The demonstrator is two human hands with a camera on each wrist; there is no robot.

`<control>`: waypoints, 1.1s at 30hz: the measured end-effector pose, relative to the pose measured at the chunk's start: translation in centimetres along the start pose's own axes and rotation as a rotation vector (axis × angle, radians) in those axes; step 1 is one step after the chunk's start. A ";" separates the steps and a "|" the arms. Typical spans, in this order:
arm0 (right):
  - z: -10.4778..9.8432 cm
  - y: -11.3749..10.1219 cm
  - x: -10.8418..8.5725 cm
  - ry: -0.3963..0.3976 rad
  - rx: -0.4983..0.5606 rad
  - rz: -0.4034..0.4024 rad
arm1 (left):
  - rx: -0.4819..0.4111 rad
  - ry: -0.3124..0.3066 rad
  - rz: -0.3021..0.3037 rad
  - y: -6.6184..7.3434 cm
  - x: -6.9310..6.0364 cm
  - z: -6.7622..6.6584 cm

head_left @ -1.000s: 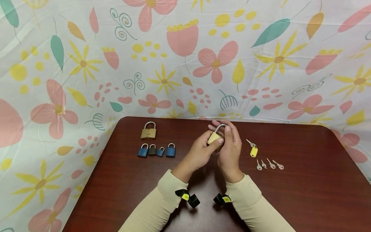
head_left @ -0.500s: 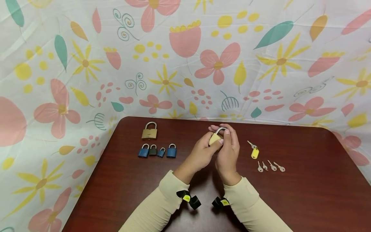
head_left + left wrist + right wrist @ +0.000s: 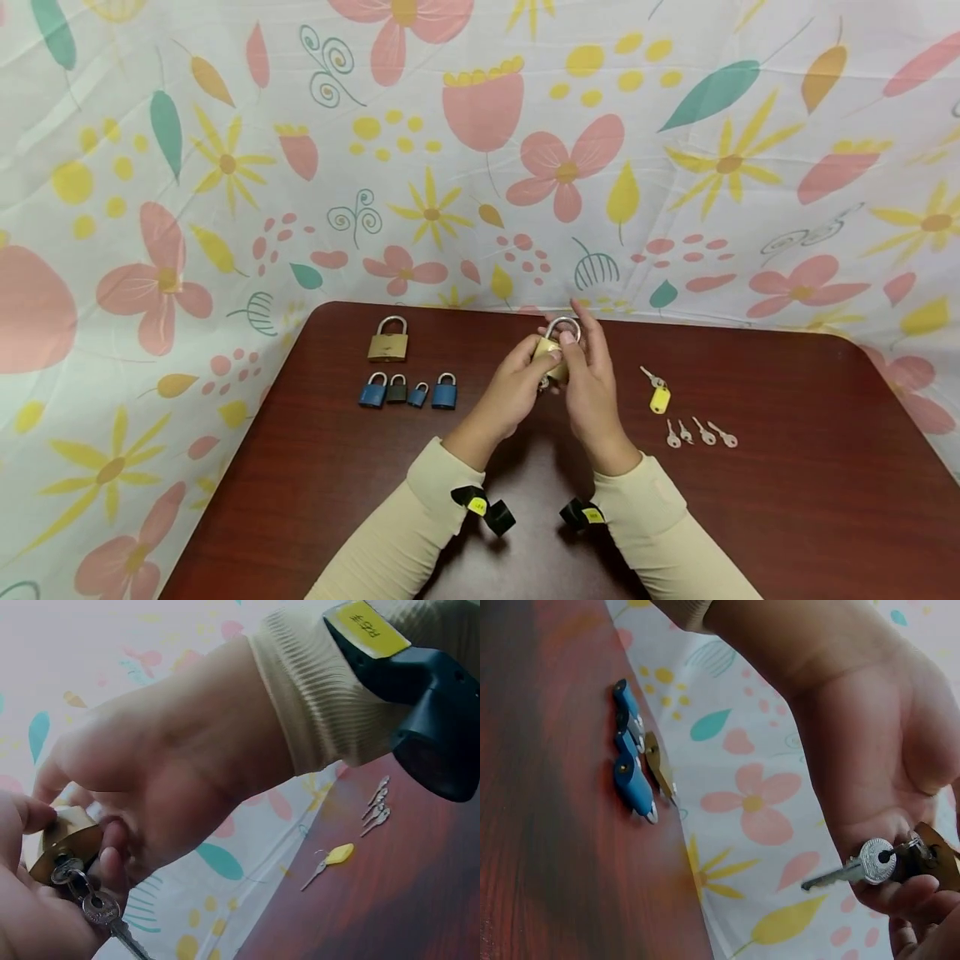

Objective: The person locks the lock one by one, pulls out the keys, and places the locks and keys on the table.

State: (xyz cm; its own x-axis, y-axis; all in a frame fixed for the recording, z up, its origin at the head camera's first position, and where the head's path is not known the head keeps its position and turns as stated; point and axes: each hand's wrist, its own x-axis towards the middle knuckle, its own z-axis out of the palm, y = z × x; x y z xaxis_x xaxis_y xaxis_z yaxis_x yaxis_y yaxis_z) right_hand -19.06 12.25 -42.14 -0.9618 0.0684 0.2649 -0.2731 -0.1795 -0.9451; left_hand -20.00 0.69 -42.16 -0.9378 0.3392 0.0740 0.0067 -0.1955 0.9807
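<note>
A brass padlock is held above the table between both hands, its steel shackle pointing up and away. My left hand grips its body, with the thumb across the front. At the other side, my right hand holds it with the thumb by the shackle and one finger stretched upward. That thumb hides one shackle leg, so I cannot tell whether the shackle is seated. In the left wrist view a key sits in the padlock's bottom, and a second key dangles from it on a ring.
To the left stand a larger brass padlock, blue padlocks and a black one. On the right lie a key with a yellow tag and several loose keys. A floral cloth hangs behind the table.
Both hands have turned the padlock more upright, and keys now show below it in the head view. A finger of my right hand has straightened upward.
</note>
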 end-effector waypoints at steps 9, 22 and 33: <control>-0.2 0.6 0.4 0.103 -0.019 -0.042 | -0.007 0.126 0.054 0.4 0.4 -1.2; -0.7 1.6 0.4 -0.126 -0.383 0.057 | -0.089 0.323 0.061 0.4 1.1 -2.3; -0.1 1.5 -0.2 -0.115 -0.248 -0.026 | -0.218 0.365 0.003 0.4 1.1 -2.4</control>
State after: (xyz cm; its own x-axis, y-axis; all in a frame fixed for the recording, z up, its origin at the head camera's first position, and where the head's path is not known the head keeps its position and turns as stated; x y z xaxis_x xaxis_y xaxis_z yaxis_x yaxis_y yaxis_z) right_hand -19.29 12.03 -43.66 -0.9540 -0.0447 0.2964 -0.2989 0.0675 -0.9519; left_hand -21.81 -1.20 -42.15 -0.9995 -0.0025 -0.0304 -0.0268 -0.3996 0.9163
